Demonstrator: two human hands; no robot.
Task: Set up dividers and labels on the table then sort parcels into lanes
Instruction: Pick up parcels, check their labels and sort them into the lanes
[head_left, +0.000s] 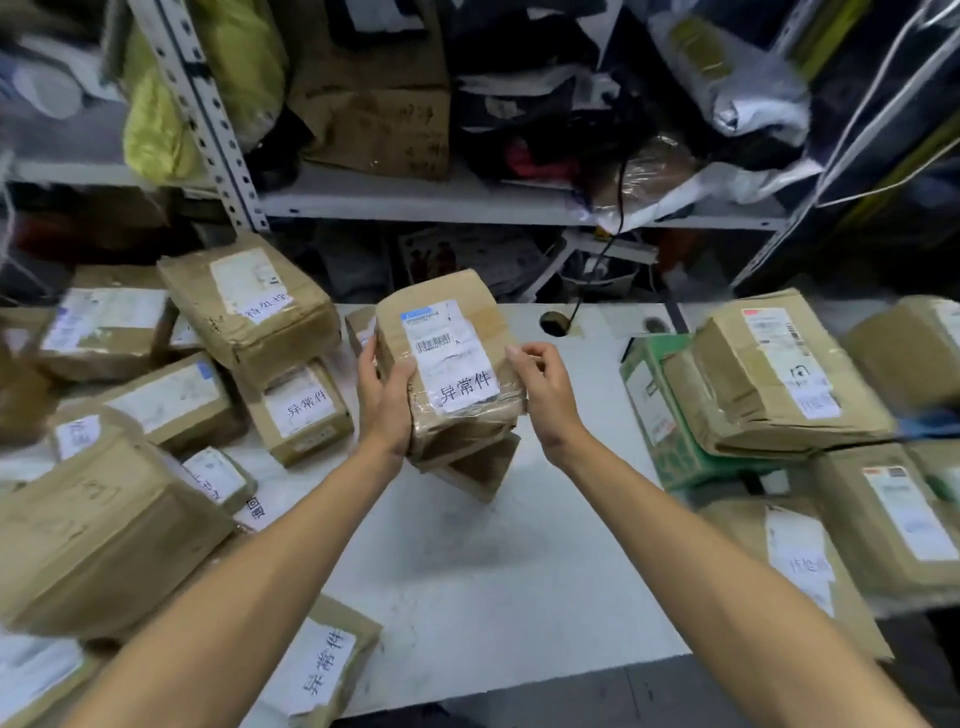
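While above the table (467, 571) | left hand (384, 400) grip wraps parcel (449, 364) | right hand (545, 395) fingers curled, touching its edge

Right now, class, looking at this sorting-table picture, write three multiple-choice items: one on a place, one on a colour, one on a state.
1. Where is the parcel with the barcode label?
A. On the shelf
B. Between both hands above the table
C. On the floor

2. What colour is the box under the right-hand pile?
A. Green
B. Red
C. Blue

3. How does the left hand stand?
A. Open and empty
B. Closed around the parcel's edge
C. Flat on the table

Answers: 1 B, the left hand and the right hand flank it; 2 A, its printed sides are green; 3 B, thumb and fingers wrap its side.
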